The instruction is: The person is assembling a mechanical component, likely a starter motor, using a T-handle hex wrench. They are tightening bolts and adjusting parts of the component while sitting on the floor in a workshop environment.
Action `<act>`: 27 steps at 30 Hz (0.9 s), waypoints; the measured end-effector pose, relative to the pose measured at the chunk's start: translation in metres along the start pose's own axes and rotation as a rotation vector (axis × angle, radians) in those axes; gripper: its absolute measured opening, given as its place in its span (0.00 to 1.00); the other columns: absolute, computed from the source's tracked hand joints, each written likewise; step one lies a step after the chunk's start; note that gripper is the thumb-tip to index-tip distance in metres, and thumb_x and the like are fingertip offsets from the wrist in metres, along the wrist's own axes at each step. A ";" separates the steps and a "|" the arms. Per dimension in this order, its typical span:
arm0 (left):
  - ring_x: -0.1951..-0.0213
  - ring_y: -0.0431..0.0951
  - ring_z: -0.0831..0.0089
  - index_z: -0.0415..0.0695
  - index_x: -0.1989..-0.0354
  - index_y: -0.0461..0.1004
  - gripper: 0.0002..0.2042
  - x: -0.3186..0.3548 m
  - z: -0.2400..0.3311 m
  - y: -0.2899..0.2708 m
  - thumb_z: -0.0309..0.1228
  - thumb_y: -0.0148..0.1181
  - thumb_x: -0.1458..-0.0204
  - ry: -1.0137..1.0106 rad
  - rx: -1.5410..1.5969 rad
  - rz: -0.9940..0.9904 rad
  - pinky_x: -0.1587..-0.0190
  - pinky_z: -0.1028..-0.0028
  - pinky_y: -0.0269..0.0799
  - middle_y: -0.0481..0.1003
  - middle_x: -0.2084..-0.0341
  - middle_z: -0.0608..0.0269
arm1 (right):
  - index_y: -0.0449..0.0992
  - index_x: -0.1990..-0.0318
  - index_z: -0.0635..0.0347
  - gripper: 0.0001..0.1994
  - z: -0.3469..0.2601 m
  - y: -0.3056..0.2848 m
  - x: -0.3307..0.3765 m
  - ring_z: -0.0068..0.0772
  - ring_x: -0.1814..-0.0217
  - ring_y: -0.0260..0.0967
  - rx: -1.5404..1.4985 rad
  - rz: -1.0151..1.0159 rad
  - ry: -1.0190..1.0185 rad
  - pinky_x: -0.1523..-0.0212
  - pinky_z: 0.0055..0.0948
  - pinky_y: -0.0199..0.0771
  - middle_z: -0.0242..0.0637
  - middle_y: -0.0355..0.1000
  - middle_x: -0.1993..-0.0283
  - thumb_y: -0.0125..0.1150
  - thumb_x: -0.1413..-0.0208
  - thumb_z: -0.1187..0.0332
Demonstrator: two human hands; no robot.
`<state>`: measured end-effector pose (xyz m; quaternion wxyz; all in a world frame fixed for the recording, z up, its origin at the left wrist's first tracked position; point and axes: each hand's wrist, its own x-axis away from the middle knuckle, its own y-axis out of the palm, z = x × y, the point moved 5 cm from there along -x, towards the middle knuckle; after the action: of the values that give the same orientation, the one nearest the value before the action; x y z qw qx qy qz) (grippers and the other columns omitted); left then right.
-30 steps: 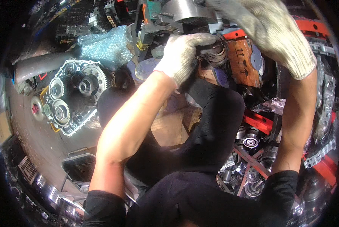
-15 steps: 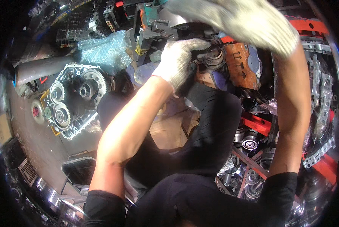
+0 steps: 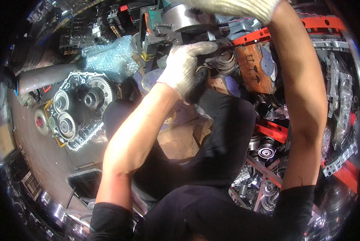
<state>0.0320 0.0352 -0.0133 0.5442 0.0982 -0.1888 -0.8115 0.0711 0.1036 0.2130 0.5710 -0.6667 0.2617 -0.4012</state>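
My left hand (image 3: 183,67), in a white knit glove with dark patches on its palm side, is curled with thumb and forefinger reaching toward a dark ringed metal part (image 3: 224,60). Its other fingers are tucked under and partly hidden, and it appears to grip the near side of that part. My right hand (image 3: 244,8), gloved the same way, stretches across the top edge above a shiny metal cylinder (image 3: 188,18). Its fingers are smeared and partly cut off, so whether they hold anything is hidden.
A gear housing (image 3: 85,104) with several toothed gears lies at left, beside bubble wrap (image 3: 109,54). An orange wooden block (image 3: 250,68) stands right of the ringed part. Red perforated rails (image 3: 320,23) and loose metal parts (image 3: 266,152) crowd the right.
My right hand has moved up and left toward the top edge, uncovering the metal cylinder and red rail. My left hand has stayed nearly in place at the ringed part.
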 end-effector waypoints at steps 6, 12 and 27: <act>0.53 0.84 0.67 0.32 0.47 0.80 0.13 0.008 0.012 0.007 0.24 0.55 0.37 -0.276 0.283 0.046 0.45 0.68 0.79 0.83 0.54 0.53 | 0.84 0.60 0.58 0.11 -0.004 0.003 0.043 0.55 0.22 0.58 0.174 0.114 -0.255 0.23 0.56 0.57 0.59 0.68 0.32 0.59 0.50 0.74; 0.52 0.83 0.71 0.33 0.47 0.80 0.13 0.011 0.023 0.005 0.22 0.56 0.38 -0.304 0.124 0.021 0.45 0.69 0.79 0.83 0.53 0.54 | 0.84 0.56 0.62 0.18 0.002 -0.009 0.041 0.45 0.33 0.67 0.104 -0.014 0.301 0.34 0.39 0.72 0.53 0.67 0.32 0.46 0.44 0.79; 0.53 0.84 0.65 0.33 0.48 0.80 0.14 0.001 -0.005 -0.001 0.29 0.56 0.35 0.086 -0.093 -0.070 0.44 0.66 0.78 0.83 0.54 0.52 | 0.76 0.46 0.62 0.17 0.005 0.037 0.045 0.39 0.41 0.76 -0.252 0.804 -0.742 0.30 0.37 0.70 0.42 0.79 0.47 0.63 0.39 0.62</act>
<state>0.0324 0.0342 -0.0180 0.5272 0.1139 -0.1239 -0.8329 0.1040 0.0617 0.1872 0.6488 -0.6739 0.3228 0.1437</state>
